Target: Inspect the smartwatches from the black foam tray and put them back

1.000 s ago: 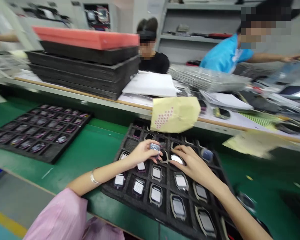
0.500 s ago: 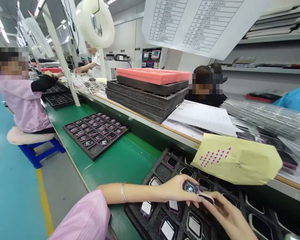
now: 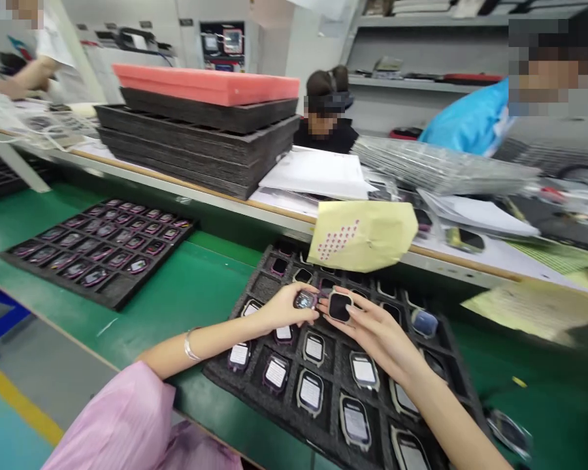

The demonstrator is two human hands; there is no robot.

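Together, both hands work over the black foam tray [image 3: 255,287] on the green bench [image 3: 200,294]. The left hand [image 3: 284,308] pinches a small watch body [image 3: 304,299] by its edges, screen up and clear of the cells, so the face stays untouched. The right hand [image 3: 377,329] grips a second, dark-faced watch body [image 3: 340,306] the same way, just beside the first. Below them, labelled units [image 3: 314,348] sit one per cell, kept apart by foam walls.
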